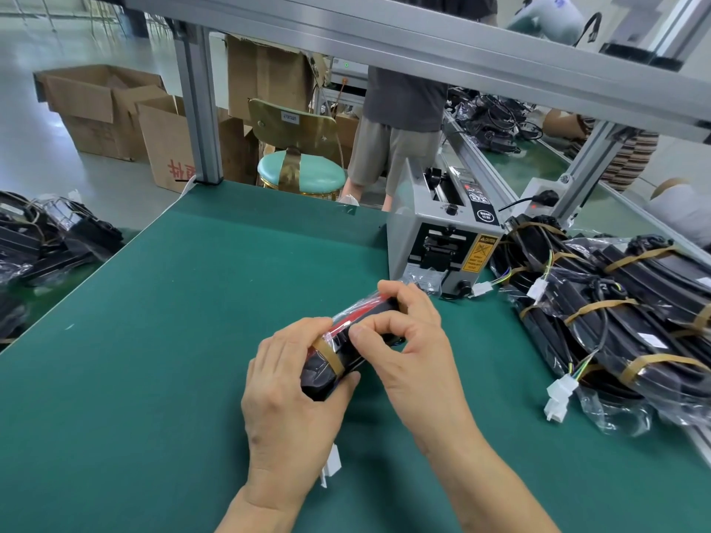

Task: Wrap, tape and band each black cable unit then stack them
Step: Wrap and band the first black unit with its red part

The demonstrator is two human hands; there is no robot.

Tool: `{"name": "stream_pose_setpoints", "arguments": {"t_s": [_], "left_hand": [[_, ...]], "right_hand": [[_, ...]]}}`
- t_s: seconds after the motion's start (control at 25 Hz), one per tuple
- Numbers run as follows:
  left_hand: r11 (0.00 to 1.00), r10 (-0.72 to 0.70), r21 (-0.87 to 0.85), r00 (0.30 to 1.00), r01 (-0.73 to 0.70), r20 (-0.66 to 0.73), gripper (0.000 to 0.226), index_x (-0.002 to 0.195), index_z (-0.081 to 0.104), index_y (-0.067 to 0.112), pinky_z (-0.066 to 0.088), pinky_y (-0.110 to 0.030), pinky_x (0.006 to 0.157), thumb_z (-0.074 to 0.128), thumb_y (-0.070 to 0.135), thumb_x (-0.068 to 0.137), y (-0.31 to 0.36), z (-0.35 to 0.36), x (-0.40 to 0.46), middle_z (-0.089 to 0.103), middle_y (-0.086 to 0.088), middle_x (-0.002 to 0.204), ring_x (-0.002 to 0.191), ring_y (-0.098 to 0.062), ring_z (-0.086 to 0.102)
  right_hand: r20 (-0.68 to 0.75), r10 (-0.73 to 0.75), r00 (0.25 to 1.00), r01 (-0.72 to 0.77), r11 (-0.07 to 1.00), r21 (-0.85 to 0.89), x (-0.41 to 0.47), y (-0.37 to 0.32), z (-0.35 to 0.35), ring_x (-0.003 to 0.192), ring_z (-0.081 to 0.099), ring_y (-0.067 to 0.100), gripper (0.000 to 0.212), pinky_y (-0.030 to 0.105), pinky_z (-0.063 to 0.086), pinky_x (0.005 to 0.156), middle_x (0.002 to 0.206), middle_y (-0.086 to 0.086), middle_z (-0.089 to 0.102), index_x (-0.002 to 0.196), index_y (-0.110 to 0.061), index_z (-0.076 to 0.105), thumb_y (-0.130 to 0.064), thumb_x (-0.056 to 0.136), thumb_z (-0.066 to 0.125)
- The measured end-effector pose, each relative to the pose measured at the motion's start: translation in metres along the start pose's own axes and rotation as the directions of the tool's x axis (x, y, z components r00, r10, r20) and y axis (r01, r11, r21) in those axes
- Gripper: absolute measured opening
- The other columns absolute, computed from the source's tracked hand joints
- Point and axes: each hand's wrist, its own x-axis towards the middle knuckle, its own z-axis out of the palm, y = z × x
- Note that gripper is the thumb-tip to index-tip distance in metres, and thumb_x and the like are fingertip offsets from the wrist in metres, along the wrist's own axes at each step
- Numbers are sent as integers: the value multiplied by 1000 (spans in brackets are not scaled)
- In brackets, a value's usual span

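Just in front of the tape dispenser (438, 244), nearer the person, the black cable unit (348, 350) is held a little above the green mat (154, 340), wrapped in clear film with a red strip showing along its upper side. Its long axis runs on a slant, the far end pointing towards the dispenser and the near end towards the person's left. The left hand (286, 394) curls round the near end, thumb under and fingers over, gripping it beside the tan rubber band (327, 353) already round that end. The right hand (408, 340) grips the far half, fingers curled over the top and the forefinger pressing the film near the middle. The far end carries no band that can be seen, so the next band probably belongs there, and the right hand lies nearer to it. Right of the dispenser lies the stack of banded units (608, 305); farther left of it sits a loose pile of units (50, 232).
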Motion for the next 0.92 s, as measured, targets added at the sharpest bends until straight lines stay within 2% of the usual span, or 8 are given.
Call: {"name": "stream_pose_setpoints", "arguments": {"t_s": [0.4,0.6,0.8,0.92], "left_hand": [[999,33,16,999,-33,-9,67,108,63,16,51,-48,77,91,2,49,-2,1,-1,64,5,105,96,-22,59],[999,29,24,999,-29,-14,64,106,64,16,50,-48,77,90,2,50,-2,2,-1,64,5,104,95,-23,59],[1000,6,10,1000,-5,-11,62,106,65,16,50,-48,77,88,1,51,-2,2,-1,64,6,104,94,-22,59],[1000,-13,7,1000,13,-8,61,106,65,17,50,-47,77,88,3,52,-1,2,-1,64,7,104,95,-21,58]], "right_hand": [[-9,-17,1000,15,993,-115,0,-3,0,132,25,-6,21,43,19,114,125,-30,41,60,-22,65,-20,80,69],[-45,-45,998,38,989,-145,-2,-3,3,129,31,-4,20,47,21,114,125,-21,46,59,-23,64,-18,77,69],[-63,-61,996,48,981,-190,-3,-4,6,119,29,-11,13,48,17,115,120,-29,43,64,-21,67,-21,77,69],[-59,-40,997,30,988,-154,-2,-4,5,122,30,-12,15,46,19,115,121,-29,43,63,-21,67,-20,77,70]]}}
